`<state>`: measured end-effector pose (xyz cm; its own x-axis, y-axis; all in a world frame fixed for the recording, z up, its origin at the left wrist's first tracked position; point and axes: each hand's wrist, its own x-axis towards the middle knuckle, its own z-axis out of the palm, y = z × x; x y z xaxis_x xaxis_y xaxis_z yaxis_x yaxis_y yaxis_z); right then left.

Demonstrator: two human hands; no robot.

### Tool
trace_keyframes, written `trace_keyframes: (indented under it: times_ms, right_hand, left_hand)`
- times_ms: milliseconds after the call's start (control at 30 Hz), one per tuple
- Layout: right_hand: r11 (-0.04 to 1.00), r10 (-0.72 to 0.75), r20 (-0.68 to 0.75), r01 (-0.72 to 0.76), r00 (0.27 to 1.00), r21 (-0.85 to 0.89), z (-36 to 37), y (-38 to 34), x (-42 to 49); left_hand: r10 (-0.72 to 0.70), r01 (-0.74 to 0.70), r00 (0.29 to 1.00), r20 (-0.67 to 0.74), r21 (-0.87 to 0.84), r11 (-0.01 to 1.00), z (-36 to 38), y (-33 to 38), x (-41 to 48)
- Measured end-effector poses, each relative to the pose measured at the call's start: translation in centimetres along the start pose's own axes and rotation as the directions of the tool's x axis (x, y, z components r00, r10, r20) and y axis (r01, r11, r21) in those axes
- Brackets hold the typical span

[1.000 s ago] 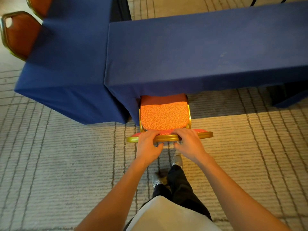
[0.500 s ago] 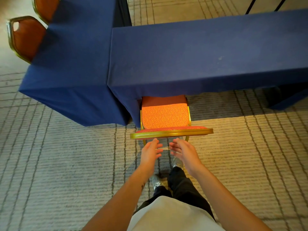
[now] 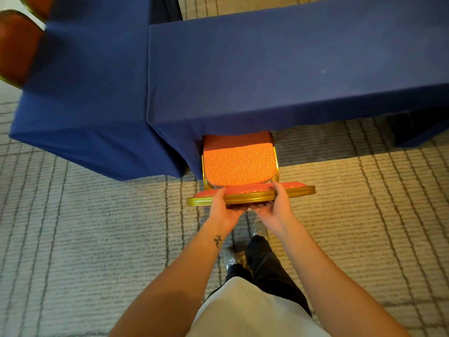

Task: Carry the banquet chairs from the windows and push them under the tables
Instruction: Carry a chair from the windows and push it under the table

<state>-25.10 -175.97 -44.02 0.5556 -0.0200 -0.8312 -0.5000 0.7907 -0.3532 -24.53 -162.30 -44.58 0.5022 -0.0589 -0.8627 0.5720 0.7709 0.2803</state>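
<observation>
Orange patterned banquet chair with gold metal frame point(image 3: 239, 166), seat partly under the blue-clothed desk point(image 3: 279, 69), left hand point(image 3: 224, 211) and right hand point(image 3: 278, 210), each grip curled round its back rail

We hold the banquet chair point(image 3: 239, 166) by the gold top rail of its back. Our left hand point(image 3: 224, 207) and right hand point(image 3: 277, 210) are side by side near the rail's middle, thumbs on the red padding, fingers curled behind. The seat's front lies under the blue-clothed table's point(image 3: 291, 69) near edge. A second blue table point(image 3: 85, 81) adjoins on the left, with another chair point(image 3: 17, 45) at its left edge.
</observation>
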Motion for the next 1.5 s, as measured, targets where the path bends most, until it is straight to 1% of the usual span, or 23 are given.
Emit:
trace_keyframes:
  times_ms: [67,167,267,400,533,633,767,833,933,1000,1100,1267,1400,1500]
  right_hand:
    - [1.000,-0.010,-0.025,0.009,1.000,-0.021,0.1,-0.2,0.8]
    - [0.999,-0.025,-0.055,0.023,0.998,-0.043,0.3,-0.6,2.0]
    - [0.999,-0.018,-0.047,0.016,0.999,-0.033,0.7,-1.0,2.4]
    - [0.997,-0.036,-0.032,0.034,0.999,-0.062,1.8,-1.9,3.7]
    - [0.995,-0.046,-0.003,0.046,0.999,-0.090,4.1,-3.9,6.0]
    - [0.993,-0.053,0.022,0.055,0.998,-0.103,6.1,-5.9,8.0]
    - [0.993,-0.050,0.057,0.056,0.997,-0.100,8.8,-8.1,10.5]
    - [0.994,-0.044,0.052,0.048,0.998,-0.095,10.1,-9.1,12.0]
    - [0.995,-0.034,0.007,0.034,0.999,-0.092,12.0,-10.3,14.4]
    - [0.994,-0.043,0.012,0.044,0.999,-0.101,13.4,-11.1,15.4]
    - [0.990,-0.049,0.034,0.053,0.998,-0.131,15.5,-12.6,17.0]
    - [0.992,-0.039,0.091,0.050,0.995,-0.117,18.2,-15.2,19.2]
    - [0.991,-0.030,0.087,0.041,0.996,-0.130,19.2,-15.9,20.2]
    - [0.987,-0.038,0.134,0.058,0.990,-0.147,18.9,-15.9,20.0]
  left_hand:
    - [0.019,-0.019,1.000,0.003,0.037,0.999,0.4,0.1,0.3]
    - [0.028,-0.027,0.999,-0.020,0.044,0.999,0.7,0.5,0.8]
    - [0.002,-0.003,1.000,0.015,0.071,0.997,1.1,0.9,1.3]
    - [0.006,-0.010,0.999,0.053,0.069,0.998,2.0,2.1,2.2]
    - [0.021,-0.025,0.997,0.080,0.043,0.999,4.1,4.2,4.4]
    - [0.017,-0.018,0.998,0.063,0.019,1.000,6.3,6.1,6.2]
    - [0.031,-0.035,0.997,0.075,0.059,0.998,9.2,8.3,8.4]
    - [0.036,-0.041,0.997,0.067,0.065,0.997,10.6,9.5,9.6]
    - [0.055,-0.057,0.998,0.033,0.058,0.997,12.6,11.3,11.0]
    - [0.069,-0.072,0.997,0.036,0.073,0.995,13.5,12.3,12.2]
    - [0.079,-0.084,0.995,0.063,0.084,0.993,15.3,14.1,13.9]
    - [0.091,-0.103,0.989,0.113,0.106,0.989,17.7,16.3,16.1]
    - [0.088,-0.098,0.992,0.095,0.107,0.989,18.2,17.1,17.5]
    - [0.065,-0.070,0.996,0.065,0.081,0.994,18.2,17.1,17.8]
